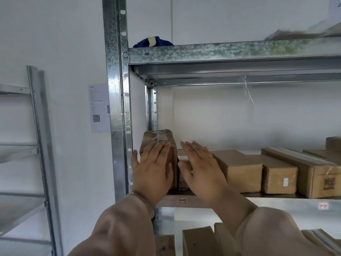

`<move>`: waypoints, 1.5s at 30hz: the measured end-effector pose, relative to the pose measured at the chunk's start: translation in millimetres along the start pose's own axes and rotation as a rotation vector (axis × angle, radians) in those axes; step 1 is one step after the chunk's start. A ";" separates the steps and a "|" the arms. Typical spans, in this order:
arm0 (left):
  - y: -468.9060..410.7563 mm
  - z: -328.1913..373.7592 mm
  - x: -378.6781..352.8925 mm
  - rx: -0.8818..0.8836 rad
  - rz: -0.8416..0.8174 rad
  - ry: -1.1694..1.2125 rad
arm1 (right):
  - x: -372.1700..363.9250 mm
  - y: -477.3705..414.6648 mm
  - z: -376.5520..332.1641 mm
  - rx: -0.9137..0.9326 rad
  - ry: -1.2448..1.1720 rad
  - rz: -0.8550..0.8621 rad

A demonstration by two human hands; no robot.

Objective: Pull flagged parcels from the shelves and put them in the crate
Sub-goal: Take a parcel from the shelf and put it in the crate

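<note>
reaching toward the left end of the middle shelf, the person holds both hands up in front of the parcels. the left hand is spread flat, fingers straight and close together, thumb out to the side near the upright post. it lies over the front face of a tall parcel, a brown box bound with clear tape that stands at the very end of the shelf beside the post. whether the palm presses the cardboard or only hovers before it cannot be told. the right hand is likewise flat, fingers straight, grasping nothing. it sits in front of a small parcel wedged just right of the tall one, and partly covers the left side of a low brown parcel. beige sleeves cover both forearms.

further right on the same shelf, side by side, lie a parcel with a blue-and-white sticker on its front and a long parcel bearing a dark label. on the shelf below, more brown parcels stand upright. on the upper shelf rests a dark blue bundle with a strip of tape. a printed sheet with a qr code hangs on the white wall left of the post, and a second rack stands further left.
</note>
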State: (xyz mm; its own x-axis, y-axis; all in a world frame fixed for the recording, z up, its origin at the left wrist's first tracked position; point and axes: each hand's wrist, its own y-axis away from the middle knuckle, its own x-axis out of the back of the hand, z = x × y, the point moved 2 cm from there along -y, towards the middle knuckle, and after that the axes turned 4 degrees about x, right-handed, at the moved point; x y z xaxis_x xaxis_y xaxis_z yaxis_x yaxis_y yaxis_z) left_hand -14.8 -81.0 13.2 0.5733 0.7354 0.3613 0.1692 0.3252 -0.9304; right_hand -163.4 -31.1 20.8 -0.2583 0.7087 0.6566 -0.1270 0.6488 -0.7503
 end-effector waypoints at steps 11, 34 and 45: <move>9.0 11.6 33.9 0.395 0.192 0.461 | -3.1 -4.2 -15.1 -0.234 -0.431 -0.029; 47.4 20.0 80.3 0.604 0.087 0.736 | 5.7 84.7 -49.2 0.093 -0.906 0.176; 103.7 23.0 66.8 0.908 -0.231 1.565 | 20.1 94.8 -1.2 -0.331 -1.388 -0.059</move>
State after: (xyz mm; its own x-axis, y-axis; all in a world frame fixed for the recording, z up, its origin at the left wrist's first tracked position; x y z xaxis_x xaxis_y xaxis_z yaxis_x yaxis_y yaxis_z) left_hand 22.5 15.4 -57.7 0.8329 -0.3630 -0.4176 0.2126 0.9067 -0.3642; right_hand -179.5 44.9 -37.0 -0.9971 -0.0364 -0.0664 0.0057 0.8379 -0.5458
